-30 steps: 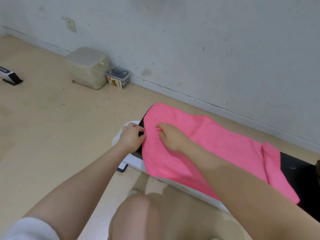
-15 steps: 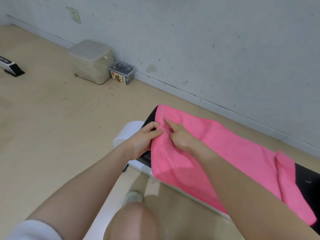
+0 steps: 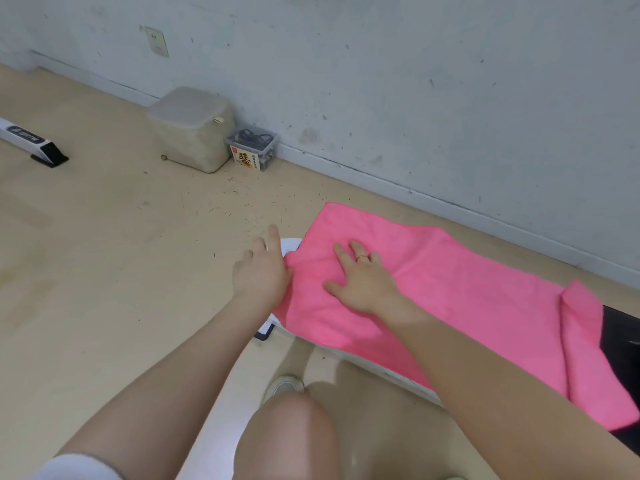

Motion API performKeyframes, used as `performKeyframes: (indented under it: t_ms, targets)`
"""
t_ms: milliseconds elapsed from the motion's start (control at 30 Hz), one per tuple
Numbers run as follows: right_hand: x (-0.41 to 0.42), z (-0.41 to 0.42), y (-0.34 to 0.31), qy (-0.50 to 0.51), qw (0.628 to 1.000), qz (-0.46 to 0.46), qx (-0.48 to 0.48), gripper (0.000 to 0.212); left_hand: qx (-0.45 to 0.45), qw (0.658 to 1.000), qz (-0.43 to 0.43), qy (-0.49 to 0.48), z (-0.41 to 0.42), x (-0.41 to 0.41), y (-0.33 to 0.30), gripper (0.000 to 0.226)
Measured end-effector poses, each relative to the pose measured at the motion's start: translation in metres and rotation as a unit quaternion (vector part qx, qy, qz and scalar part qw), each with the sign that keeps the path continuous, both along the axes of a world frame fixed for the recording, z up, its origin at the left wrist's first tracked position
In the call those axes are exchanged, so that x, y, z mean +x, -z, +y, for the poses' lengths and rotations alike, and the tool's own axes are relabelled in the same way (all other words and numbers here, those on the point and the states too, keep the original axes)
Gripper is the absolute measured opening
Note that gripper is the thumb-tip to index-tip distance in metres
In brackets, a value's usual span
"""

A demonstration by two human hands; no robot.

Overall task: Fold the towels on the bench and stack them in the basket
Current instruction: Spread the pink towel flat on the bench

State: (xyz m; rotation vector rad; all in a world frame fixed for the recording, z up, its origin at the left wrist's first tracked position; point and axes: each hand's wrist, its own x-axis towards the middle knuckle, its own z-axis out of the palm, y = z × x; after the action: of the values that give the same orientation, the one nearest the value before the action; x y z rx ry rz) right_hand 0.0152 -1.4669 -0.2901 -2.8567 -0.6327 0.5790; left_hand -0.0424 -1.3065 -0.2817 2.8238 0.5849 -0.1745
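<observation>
A bright pink towel lies spread lengthwise over the bench, whose black top shows only at the far right. The towel's right end is folded over on itself. My right hand lies flat on the towel near its left end, fingers straight, a ring on one finger. My left hand is at the towel's left edge with fingers extended and touches the cloth with the thumb side. No basket is in view.
A beige lidded box and a small clear container stand against the wall at the back. A white and black bar lies on the floor at the far left. My knee and shoe are below the bench.
Both hands pinched the towel's left end before. Now both have let go: the right lies flat on the cloth and the left has opened at the edge. The towel's end covers the bench's left tip.
</observation>
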Motion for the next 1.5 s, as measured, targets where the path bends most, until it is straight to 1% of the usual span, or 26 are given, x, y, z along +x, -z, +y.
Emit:
performKeyframes:
  t_ms: [33,67,133,167,200,233,300,367,400,467,533,567,633,700,833,867,933,1000,1033,1067,1133,1233,1300,1400,1433,1500]
  targets:
    - [-0.002,-0.006,-0.002,0.005,0.999,0.004,0.041,0.072,0.031,0.999,-0.032,0.023,-0.005,0.000,-0.002,0.064]
    - [-0.004,-0.015,-0.006,0.013,0.996,0.004,0.089,0.066,0.042,0.995,-0.061,0.068,-0.013,0.001,-0.004,0.064]
    - [-0.010,-0.037,-0.011,0.034,0.986,-0.030,0.160,0.052,0.020,0.977,-0.084,0.196,-0.037,0.003,-0.009,0.059]
    - [-0.014,-0.052,-0.013,0.049,0.982,-0.058,0.170,0.046,0.007,0.964,-0.079,0.252,-0.051,0.005,-0.008,0.056]
    - [-0.017,-0.068,-0.015,0.071,0.980,-0.087,0.167,0.042,-0.005,0.954,-0.063,0.292,-0.064,0.007,-0.005,0.054]
    - [-0.020,-0.085,-0.015,0.097,0.976,-0.113,0.157,0.040,-0.016,0.950,-0.036,0.309,-0.076,0.010,0.000,0.056]
    - [-0.026,-0.123,-0.017,0.161,0.967,-0.149,0.128,0.037,-0.014,0.959,0.034,0.279,-0.096,0.014,0.011,0.063]
    - [-0.035,-0.165,-0.017,0.230,0.953,-0.175,0.087,0.037,0.014,0.973,0.069,0.219,-0.119,0.018,0.016,0.071]
    - [-0.041,-0.186,-0.016,0.265,0.945,-0.181,0.061,0.039,0.024,0.977,0.064,0.204,-0.132,0.019,0.015,0.073]
    - [-0.054,-0.224,-0.014,0.332,0.926,-0.179,0.017,0.044,0.026,0.971,0.007,0.237,-0.165,0.018,0.008,0.071]
    - [-0.064,-0.254,-0.013,0.390,0.907,-0.161,-0.009,0.044,0.006,0.942,-0.053,0.331,-0.201,0.018,0.000,0.064]
    - [-0.067,-0.266,-0.012,0.408,0.901,-0.148,-0.018,0.042,-0.011,0.923,-0.056,0.381,-0.219,0.018,-0.002,0.061]
    - [-0.070,-0.284,-0.011,0.421,0.899,-0.119,-0.022,0.040,-0.034,0.889,-0.026,0.457,-0.252,0.022,0.000,0.058]
    - [-0.071,-0.297,-0.010,0.421,0.902,-0.098,-0.022,0.039,-0.040,0.868,0.004,0.496,-0.280,0.027,0.005,0.056]
    - [-0.065,-0.312,-0.004,0.401,0.911,-0.092,-0.035,0.035,-0.027,0.858,0.051,0.511,-0.317,0.032,0.012,0.057]
    - [-0.063,-0.315,-0.004,0.400,0.913,-0.080,-0.016,0.031,-0.014,0.859,0.057,0.509,-0.323,0.032,0.012,0.060]
    - [-0.062,-0.323,-0.007,0.405,0.912,-0.044,0.045,0.017,0.013,0.865,0.072,0.497,-0.332,0.031,0.011,0.070]
    - [-0.066,-0.337,-0.013,0.433,0.897,-0.020,0.093,0.004,0.037,0.869,0.091,0.485,-0.340,0.027,0.009,0.082]
    - [-0.071,-0.345,-0.015,0.446,0.889,-0.014,0.098,0.003,0.045,0.870,0.101,0.481,-0.344,0.024,0.008,0.087]
    - [-0.078,-0.354,-0.017,0.455,0.886,-0.007,0.087,0.005,0.052,0.871,0.111,0.476,-0.348,0.022,0.008,0.093]
    - [-0.094,-0.370,-0.021,0.464,0.885,0.017,0.031,0.009,0.063,0.873,0.119,0.469,-0.354,0.019,0.008,0.102]
    - [-0.112,-0.386,-0.026,0.479,0.875,0.046,-0.054,0.024,0.078,0.875,0.118,0.464,-0.358,0.017,0.009,0.107]
    - [-0.114,-0.388,-0.027,0.472,0.880,0.006,-0.052,0.025,0.080,0.874,0.115,0.465,-0.357,0.016,0.009,0.107]
    - [-0.095,-0.381,-0.024,0.407,0.905,-0.124,0.015,0.021,0.050,0.880,0.061,0.468,-0.355,0.022,0.006,0.095]
    - [-0.084,-0.377,-0.022,0.382,0.913,-0.140,0.026,0.023,0.033,0.881,0.035,0.470,-0.355,0.026,0.006,0.089]
    - [-0.058,-0.371,-0.015,0.386,0.914,-0.117,0.042,0.028,0.019,0.874,0.007,0.486,-0.355,0.039,0.005,0.077]
